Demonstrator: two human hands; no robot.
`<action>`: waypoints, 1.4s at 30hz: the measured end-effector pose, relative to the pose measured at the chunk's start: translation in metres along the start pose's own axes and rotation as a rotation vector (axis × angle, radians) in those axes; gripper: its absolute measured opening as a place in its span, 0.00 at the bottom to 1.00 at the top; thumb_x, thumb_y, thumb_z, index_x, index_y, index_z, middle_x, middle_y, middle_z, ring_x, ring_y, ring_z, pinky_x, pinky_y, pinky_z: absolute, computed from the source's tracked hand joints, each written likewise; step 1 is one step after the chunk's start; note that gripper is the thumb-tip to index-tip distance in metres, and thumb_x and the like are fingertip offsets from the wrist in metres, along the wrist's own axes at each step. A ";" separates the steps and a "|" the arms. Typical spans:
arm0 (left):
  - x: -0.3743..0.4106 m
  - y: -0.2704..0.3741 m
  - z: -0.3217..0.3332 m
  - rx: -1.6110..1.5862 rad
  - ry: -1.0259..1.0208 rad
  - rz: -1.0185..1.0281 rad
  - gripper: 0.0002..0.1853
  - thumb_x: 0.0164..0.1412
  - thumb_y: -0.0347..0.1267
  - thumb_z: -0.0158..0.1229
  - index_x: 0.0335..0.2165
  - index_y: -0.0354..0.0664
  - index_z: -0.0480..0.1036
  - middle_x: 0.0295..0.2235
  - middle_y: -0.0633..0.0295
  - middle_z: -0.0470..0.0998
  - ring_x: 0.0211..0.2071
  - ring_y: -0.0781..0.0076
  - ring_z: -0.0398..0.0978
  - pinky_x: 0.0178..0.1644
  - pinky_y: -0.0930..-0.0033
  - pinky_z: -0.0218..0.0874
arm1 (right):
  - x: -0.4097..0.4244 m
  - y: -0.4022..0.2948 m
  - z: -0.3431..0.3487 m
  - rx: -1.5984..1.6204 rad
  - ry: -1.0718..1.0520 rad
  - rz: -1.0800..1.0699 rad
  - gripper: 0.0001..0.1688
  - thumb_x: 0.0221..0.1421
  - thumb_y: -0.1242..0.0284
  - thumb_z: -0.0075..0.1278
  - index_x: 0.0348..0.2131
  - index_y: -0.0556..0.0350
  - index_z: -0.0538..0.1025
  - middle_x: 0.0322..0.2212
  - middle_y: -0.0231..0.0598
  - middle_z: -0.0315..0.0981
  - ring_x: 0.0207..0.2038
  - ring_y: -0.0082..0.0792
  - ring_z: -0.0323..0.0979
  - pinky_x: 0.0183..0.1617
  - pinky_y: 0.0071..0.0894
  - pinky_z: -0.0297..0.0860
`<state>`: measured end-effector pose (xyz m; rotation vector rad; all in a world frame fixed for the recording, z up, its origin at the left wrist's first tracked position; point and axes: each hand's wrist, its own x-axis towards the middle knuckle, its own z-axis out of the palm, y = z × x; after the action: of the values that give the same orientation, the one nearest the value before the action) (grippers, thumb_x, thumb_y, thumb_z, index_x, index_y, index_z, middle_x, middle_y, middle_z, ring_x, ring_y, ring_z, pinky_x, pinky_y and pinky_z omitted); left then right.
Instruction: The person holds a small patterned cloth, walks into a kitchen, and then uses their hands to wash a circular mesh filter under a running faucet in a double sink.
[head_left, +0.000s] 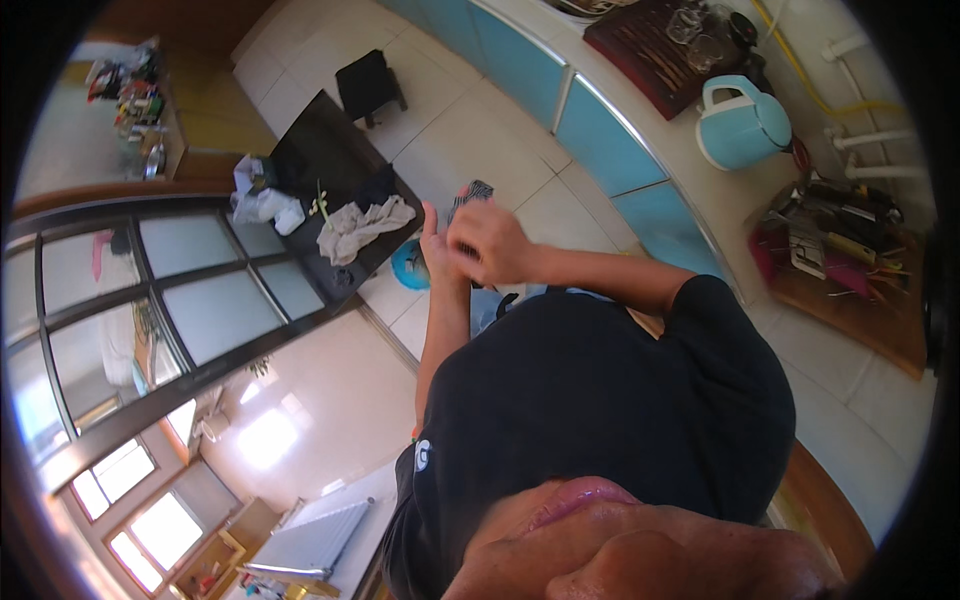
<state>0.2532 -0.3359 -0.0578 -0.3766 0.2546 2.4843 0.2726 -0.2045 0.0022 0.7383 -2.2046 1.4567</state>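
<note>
My left hand (437, 255) is raised in front of my chest, its palm partly visible and its thumb pointing up. Across it lies my right hand (491, 238), blurred, with the fingers curled in against the left palm. The right hand hides most of the left fingers, and I cannot tell whether either hand holds anything. A small black-and-white patterned item (475, 192) shows just beyond both hands; whether it is gripped is unclear. Behind the left wrist, on the floor, is a blue basin (409, 265), partly covered.
A dark table (319, 146) at left bears a beige cloth (364, 229) and white plastic bags (274, 210). Beyond it stands a black stool (367, 84). The right-hand counter holds a light-blue electric kettle (739, 127), a wooden tea tray (649, 56) and several utensils (810, 251).
</note>
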 end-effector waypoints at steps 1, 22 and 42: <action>0.010 0.001 -0.001 0.008 -0.002 -0.010 0.30 0.66 0.47 0.42 0.53 0.30 0.62 0.51 0.48 0.69 0.54 0.55 0.65 0.60 0.57 0.54 | -0.004 0.003 0.001 0.018 -0.087 -0.011 0.10 0.43 0.71 0.58 0.20 0.52 0.70 0.22 0.39 0.67 0.28 0.44 0.67 0.32 0.42 0.63; 0.261 0.184 0.128 0.466 -0.242 0.328 0.30 0.71 0.45 0.31 0.64 0.43 0.46 0.65 0.60 0.48 0.65 0.66 0.45 0.68 0.64 0.35 | 0.269 0.198 0.039 0.178 0.180 0.270 0.31 0.68 0.58 0.27 0.62 0.57 0.56 0.65 0.51 0.42 0.68 0.43 0.37 0.69 0.37 0.37; 0.431 0.236 0.205 0.755 -0.332 0.199 0.31 0.70 0.48 0.28 0.65 0.47 0.40 0.66 0.63 0.44 0.66 0.66 0.42 0.68 0.62 0.31 | 0.444 0.394 -0.046 0.403 0.415 0.598 0.34 0.66 0.57 0.32 0.64 0.57 0.52 0.66 0.44 0.42 0.68 0.36 0.35 0.69 0.30 0.36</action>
<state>-0.2643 -0.2365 0.0176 0.3852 1.0753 2.3680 -0.3183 -0.1293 -0.0016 -0.1562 -1.8966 2.1447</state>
